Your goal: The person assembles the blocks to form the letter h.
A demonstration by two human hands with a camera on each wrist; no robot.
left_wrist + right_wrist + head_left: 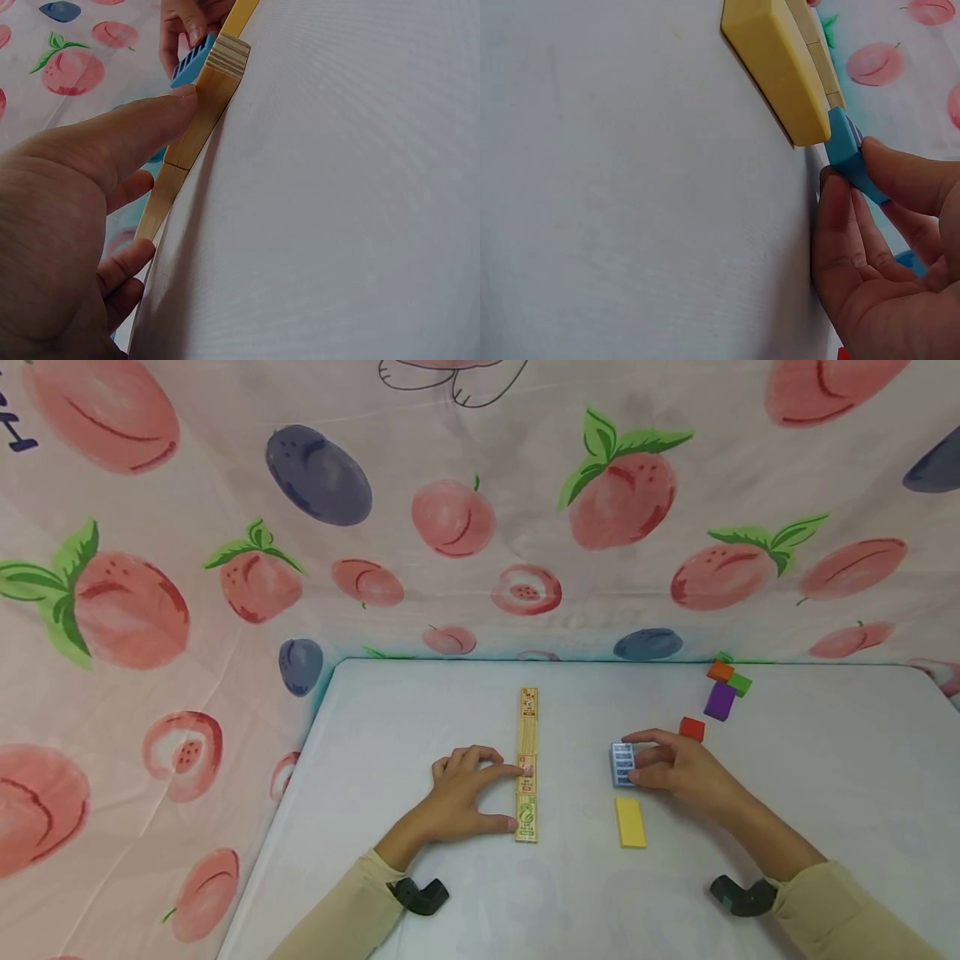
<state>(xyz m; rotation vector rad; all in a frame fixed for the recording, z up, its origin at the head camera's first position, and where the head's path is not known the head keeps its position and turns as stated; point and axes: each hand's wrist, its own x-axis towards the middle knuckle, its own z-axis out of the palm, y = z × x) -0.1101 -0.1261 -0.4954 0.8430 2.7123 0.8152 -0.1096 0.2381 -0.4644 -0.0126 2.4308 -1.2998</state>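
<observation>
Several tan wooden blocks [528, 735] with printed pictures lie end to end in a straight row on the white table. My left hand [457, 802] is at the left side of this row, its index fingertip and thumb tip touching the nearer blocks. In the left wrist view the thumb [142, 127] lies straight against a block's edge. To the right of the row, my right hand [678, 768] pinches a light blue block [622, 765] with dark printed marks between thumb and fingers. A plain yellow block [631, 823] lies just nearer to me than the blue one.
Beyond the right hand lies a red block [692, 728]. Farther back are a purple block [720, 700], an orange block [720, 671] and a green block [739, 684], close together. A fruit-print cloth [450, 518] hangs behind the table [375, 718].
</observation>
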